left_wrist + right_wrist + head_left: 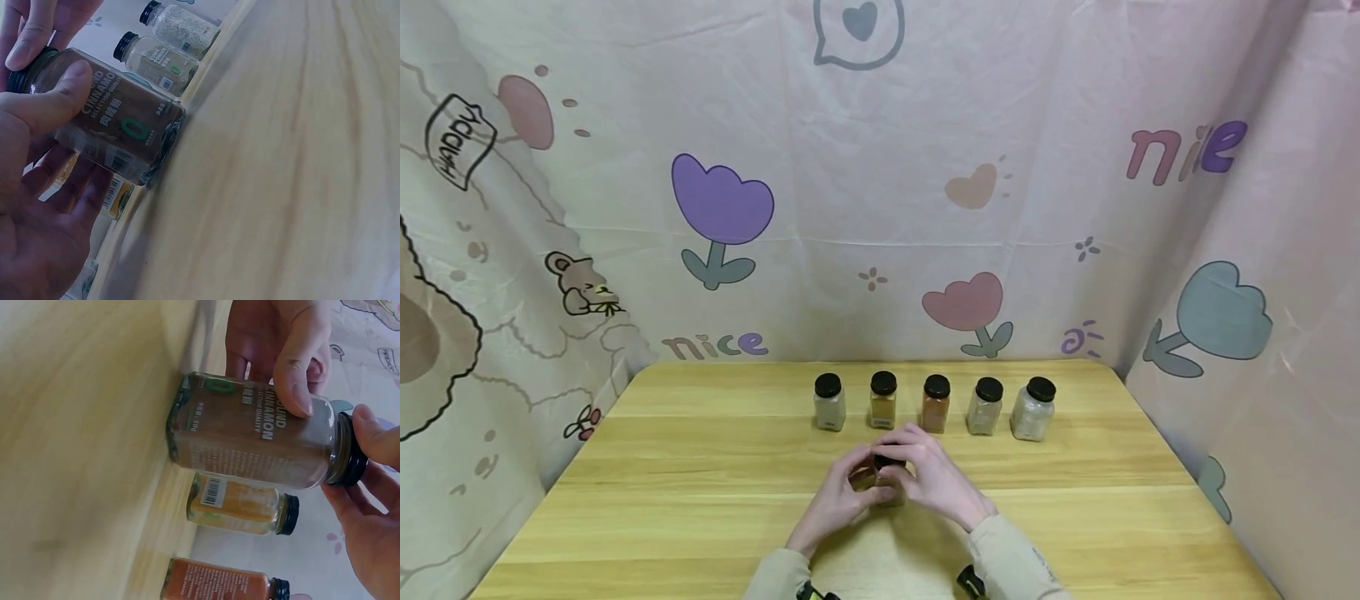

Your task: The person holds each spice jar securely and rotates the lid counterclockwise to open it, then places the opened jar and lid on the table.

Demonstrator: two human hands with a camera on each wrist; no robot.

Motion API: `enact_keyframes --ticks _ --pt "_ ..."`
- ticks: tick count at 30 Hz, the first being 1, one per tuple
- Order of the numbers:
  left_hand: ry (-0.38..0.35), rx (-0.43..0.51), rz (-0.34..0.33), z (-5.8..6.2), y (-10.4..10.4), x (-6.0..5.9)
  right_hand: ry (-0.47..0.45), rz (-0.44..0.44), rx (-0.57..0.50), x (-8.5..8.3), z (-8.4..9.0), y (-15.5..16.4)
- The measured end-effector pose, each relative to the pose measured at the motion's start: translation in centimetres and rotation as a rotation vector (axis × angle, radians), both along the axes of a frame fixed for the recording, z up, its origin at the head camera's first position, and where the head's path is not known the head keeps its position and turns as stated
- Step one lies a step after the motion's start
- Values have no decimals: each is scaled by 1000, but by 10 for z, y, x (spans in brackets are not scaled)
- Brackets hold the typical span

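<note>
A glass jar of brown ground cinnamon (250, 434) stands upright on the table in front of me, labelled in white and green. My left hand (838, 502) holds its body, the thumb lying across the label in the left wrist view. With thumb and fingers, my right hand (934, 483) grips the jar's black lid (357, 453) from the side and above. In the head view both hands cover much of the cinnamon jar.
Behind the hands runs a row of black-lidded jars: a pale one (830, 408), a yellow one (883, 407), an orange-red one (935, 412), another pale one (983, 413) and a whitish one (1032, 415). The wooden table (700, 467) meets a patterned curtain (850, 167).
</note>
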State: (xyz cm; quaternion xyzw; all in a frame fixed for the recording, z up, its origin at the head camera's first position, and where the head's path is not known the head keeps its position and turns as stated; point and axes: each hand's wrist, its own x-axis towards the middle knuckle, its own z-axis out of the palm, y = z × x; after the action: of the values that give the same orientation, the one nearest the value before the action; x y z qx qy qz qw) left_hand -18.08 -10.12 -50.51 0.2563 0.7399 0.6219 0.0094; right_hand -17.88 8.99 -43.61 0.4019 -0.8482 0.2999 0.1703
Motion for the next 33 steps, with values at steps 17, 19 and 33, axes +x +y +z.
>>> enact_keyframes --ticks 17,19,33 --pt "-41 26 11 4 1 1 -255 -225 -277 -1 -8 -1" --pt "-41 27 9 3 1 1 -234 -223 -265 0 -9 -2" --pt "-45 37 1 0 1 0 -290 -121 -251 3 -10 1"
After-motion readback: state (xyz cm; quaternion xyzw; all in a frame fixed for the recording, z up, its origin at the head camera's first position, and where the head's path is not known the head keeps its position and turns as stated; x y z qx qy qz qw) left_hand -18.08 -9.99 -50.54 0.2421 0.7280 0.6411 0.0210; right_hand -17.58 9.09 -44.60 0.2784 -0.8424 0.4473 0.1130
